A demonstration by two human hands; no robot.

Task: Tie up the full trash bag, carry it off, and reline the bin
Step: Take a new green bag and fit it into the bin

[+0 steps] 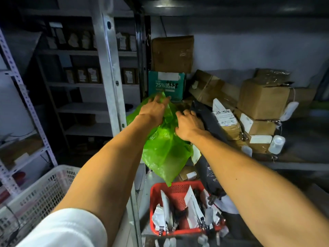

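Observation:
A thin bright green plastic bag (165, 150) hangs crumpled in front of a shelf at the middle of the head view, its lower corner dangling over a red basket. My left hand (153, 109) is stretched out on the bag's upper part, fingers spread and pressing into the plastic near its top edge. My right hand (189, 124) lies on the bag's right side with fingers curled at the plastic, next to a black package. No trash bin shows in this view.
A red basket (154, 207) with papers and clips sits below the bag. A white crate (41, 193) stands at lower left. Cardboard boxes (263, 98), a teal box (166, 85) and a black package (211, 120) crowd the shelf. A metal shelf post (110, 72) rises left of the bag.

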